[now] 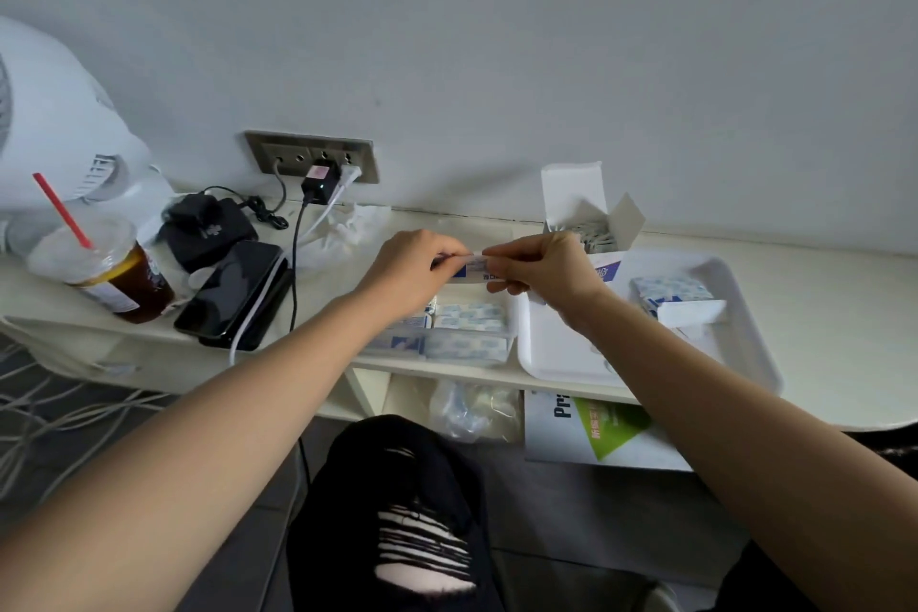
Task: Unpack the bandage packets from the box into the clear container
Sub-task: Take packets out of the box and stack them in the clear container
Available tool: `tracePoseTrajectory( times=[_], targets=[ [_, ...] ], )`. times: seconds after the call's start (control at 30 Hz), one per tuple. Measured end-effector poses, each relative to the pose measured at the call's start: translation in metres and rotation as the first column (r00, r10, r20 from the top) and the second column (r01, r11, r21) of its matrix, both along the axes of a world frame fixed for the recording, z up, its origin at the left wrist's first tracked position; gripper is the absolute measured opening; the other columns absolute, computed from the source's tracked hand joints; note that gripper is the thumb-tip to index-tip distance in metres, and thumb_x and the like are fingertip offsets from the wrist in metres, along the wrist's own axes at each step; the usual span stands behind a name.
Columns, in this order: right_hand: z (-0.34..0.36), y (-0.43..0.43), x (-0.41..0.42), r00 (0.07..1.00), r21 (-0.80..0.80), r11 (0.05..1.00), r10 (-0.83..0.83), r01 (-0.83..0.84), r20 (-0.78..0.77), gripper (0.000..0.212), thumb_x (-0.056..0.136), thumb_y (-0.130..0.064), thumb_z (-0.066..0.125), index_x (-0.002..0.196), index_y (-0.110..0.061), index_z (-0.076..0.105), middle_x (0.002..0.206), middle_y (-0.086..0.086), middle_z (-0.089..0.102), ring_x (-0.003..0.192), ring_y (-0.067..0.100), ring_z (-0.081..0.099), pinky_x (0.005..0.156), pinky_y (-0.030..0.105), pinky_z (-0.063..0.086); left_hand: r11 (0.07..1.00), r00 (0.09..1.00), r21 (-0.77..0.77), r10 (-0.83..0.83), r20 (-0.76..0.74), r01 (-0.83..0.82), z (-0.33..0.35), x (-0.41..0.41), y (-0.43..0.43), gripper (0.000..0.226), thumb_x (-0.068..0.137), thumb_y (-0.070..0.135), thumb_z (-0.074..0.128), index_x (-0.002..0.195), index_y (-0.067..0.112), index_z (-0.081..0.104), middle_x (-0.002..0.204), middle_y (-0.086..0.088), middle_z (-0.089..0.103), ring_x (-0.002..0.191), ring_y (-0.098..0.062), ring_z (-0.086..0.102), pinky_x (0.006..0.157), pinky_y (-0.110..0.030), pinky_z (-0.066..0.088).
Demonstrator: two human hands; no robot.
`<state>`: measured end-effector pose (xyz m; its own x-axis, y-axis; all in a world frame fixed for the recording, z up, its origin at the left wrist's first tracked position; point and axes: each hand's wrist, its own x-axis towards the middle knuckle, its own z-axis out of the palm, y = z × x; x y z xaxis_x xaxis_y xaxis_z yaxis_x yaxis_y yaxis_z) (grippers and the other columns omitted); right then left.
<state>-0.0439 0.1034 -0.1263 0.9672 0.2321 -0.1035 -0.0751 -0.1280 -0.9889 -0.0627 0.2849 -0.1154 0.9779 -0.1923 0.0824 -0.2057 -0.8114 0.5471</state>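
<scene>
Pinching one packet (472,269) by its ends, the left hand (412,271) and right hand (541,271) hold it just above the clear container (510,308), where stacked packets (469,331) lie. The open box (581,214) stands behind the right hand, near a white tray (556,353).

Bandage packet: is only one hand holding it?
No, the left hand and right hand each pinch an end of the bandage packet.

Bare desk (819,293) lies open right of the white tray (561,353), back to the wall. Left of the clear container (504,301), the phone (233,293), cables (294,283) and drink cup (107,273) crowd the surface; the tray hems its right side, with the open box (581,209) behind.
</scene>
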Motion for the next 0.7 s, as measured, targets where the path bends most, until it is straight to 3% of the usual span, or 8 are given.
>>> tracePoseTrajectory(
  times=[0.13,0.3,0.43,0.57,0.7],
  targets=[
    [-0.006,0.015,0.006,1.0,-0.038,0.999,0.014,-0.013,0.005,0.016,0.081,0.004,0.069,0.097,0.004,0.07,0.075,0.018,0.069,0.057,0.019,0.068,0.053,0.017,0.05,0.994,0.994,-0.079,0.075,-0.073,-0.081,-0.005,0.004,0.016,0.021,0.096,0.018,0.056,0.108,0.021,0.072,0.083,0.008,0.067,0.058,-0.006,0.055,0.06,-0.021,0.045],
    [-0.008,0.032,0.009,0.999,-0.139,0.989,0.048,-0.046,0.011,0.016,0.083,-0.003,0.07,0.098,0.001,0.071,0.079,0.018,0.071,0.065,0.023,0.07,0.059,0.017,0.054,0.979,0.981,-0.108,0.16,-0.111,-0.172,-0.01,0.004,0.033,0.015,0.091,0.02,0.063,0.102,0.024,0.073,0.087,0.007,0.071,0.057,-0.013,0.06,0.055,-0.019,0.047],
    [-0.01,0.044,0.013,0.998,-0.2,0.978,0.065,-0.064,-0.002,0.016,0.083,-0.005,0.071,0.097,0.003,0.071,0.077,0.017,0.071,0.065,0.023,0.07,0.058,0.019,0.053,0.946,0.947,-0.108,0.291,-0.134,-0.306,-0.009,0.003,0.048,0.013,0.081,0.031,0.075,0.091,0.023,0.074,0.067,0.008,0.063,0.05,-0.009,0.058,0.05,-0.02,0.04],
    [-0.012,0.054,0.015,0.997,-0.221,0.972,0.07,-0.077,-0.039,0.015,0.083,-0.003,0.07,0.098,0.002,0.07,0.077,0.015,0.072,0.065,0.021,0.071,0.061,0.021,0.056,0.909,0.91,-0.057,0.408,-0.072,-0.413,-0.011,-0.002,0.067,0.012,0.08,0.029,0.075,0.084,0.018,0.074,0.078,0.003,0.071,0.056,-0.001,0.055,0.055,-0.019,0.04],
    [-0.017,0.062,0.016,0.991,-0.281,0.954,0.079,-0.108,-0.11,0.007,0.084,-0.003,0.069,0.09,-0.007,0.07,0.076,0.011,0.073,0.07,0.024,0.072,0.079,0.039,0.059,0.855,0.854,-0.01,0.518,-0.04,-0.519,-0.018,-0.007,0.083,0.009,0.084,0.023,0.071,0.089,0.017,0.073,0.09,0.002,0.073,0.082,-0.015,0.066,0.068,-0.021,0.04]
  ],
)
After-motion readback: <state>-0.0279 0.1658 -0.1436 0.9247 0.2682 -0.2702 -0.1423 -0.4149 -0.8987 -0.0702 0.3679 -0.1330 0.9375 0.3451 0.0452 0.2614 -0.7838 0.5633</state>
